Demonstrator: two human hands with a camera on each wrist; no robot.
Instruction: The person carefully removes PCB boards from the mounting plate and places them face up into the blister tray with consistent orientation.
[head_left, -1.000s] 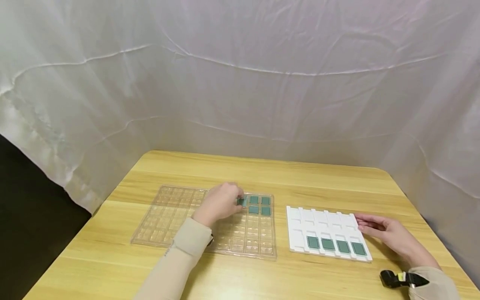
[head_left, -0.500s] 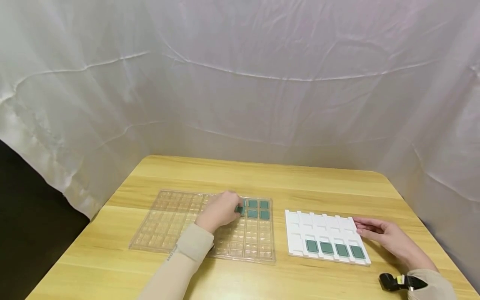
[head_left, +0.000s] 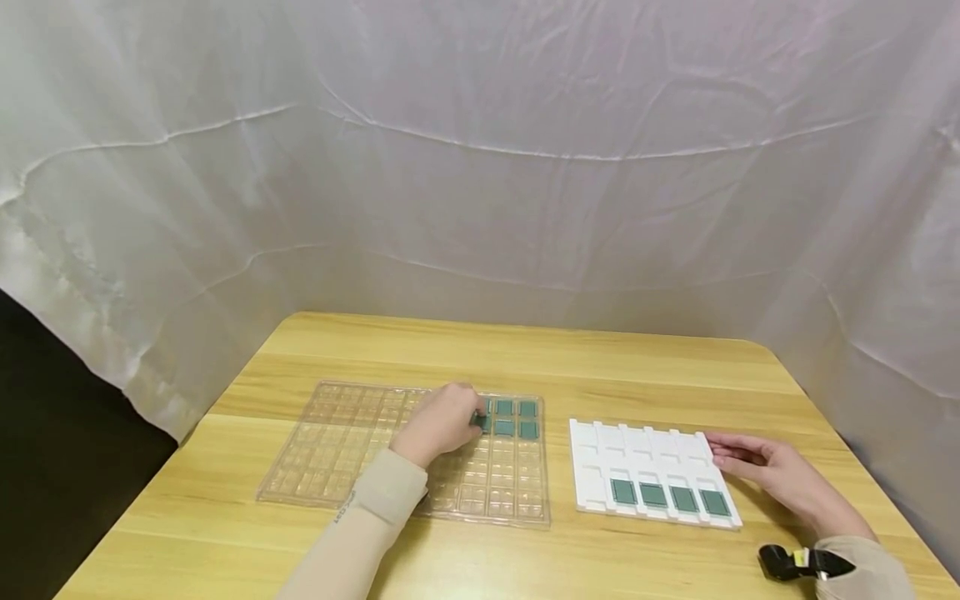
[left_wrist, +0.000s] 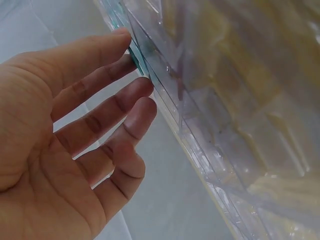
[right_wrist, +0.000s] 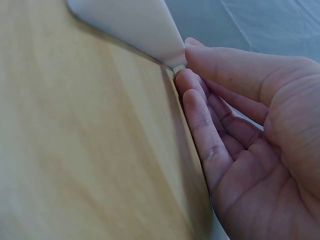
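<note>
The left hand (head_left: pixel 438 423) pinches a green chip (head_left: pixel 479 422) narrowly between thumb and index, in the clear tray's (head_left: pixel 525 479) second row from the far edge. The right hand (head_left: pixel 795 475) touches the white tray (head_left: pixel 637 446) at its far right corner — fingers loosely bent, thumb apart, along the right edge. Wood shows between the two trays, and a broad strip lies beyond both. Four chips (head_left: pixel 683 500) fill pockets along the white tray's near edge. The wood-grain table (head_left: pixel 510 350) has rounded far corners; pale, creased cloth (head_left: pixel 480 125) walls it in.
</note>
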